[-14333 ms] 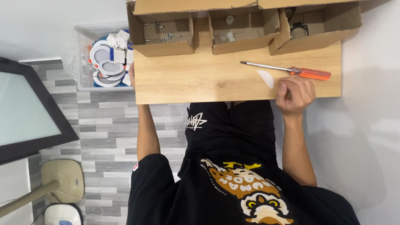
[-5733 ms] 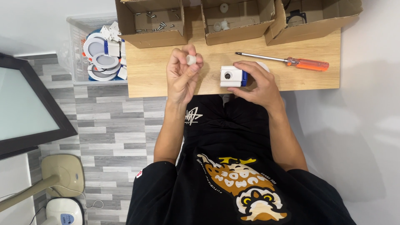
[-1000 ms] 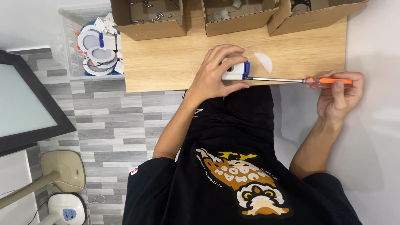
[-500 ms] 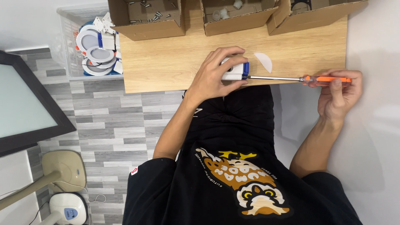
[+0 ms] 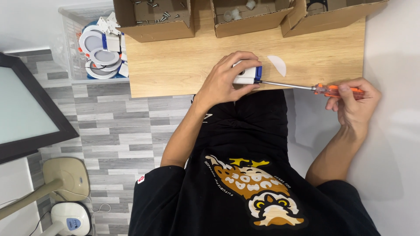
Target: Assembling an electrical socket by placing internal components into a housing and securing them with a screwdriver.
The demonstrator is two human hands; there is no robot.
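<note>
Almost nothing has moved since half a second ago: same pose, screwdriver (image 5: 306, 87) sits in the same line, orange handle maybe a hair rotated in the fingers.

Left hand (image 5: 223, 81) is clamped over the small white box with blue end (image 5: 247, 75), pinning it flat at the near edge of the wooden table (image 5: 175, 65); looks like bracing so it can't spin or slide. Right hand (image 5: 354, 102) is closed around the orange handle, out past the table's right end, shaft horizontal, tip touching the box's blue end. Side-on entry, so the fastener is likely on that end face; can't see the tip seat.

A white half-round piece (image 5: 277, 64) lies just beside the box, untouched.

Three open cardboard boxes along the far edge: left one (image 5: 153, 19) holds loose screws, middle (image 5: 249, 17) small white parts, right (image 5: 328, 15) something dark. Clear plastic bin (image 5: 92, 43) of white round fixtures sits left of the table. Grey plank floor, dark-framed panel (image 5: 26, 109) at left, beige lamp base (image 5: 65, 179) bottom left.
</note>
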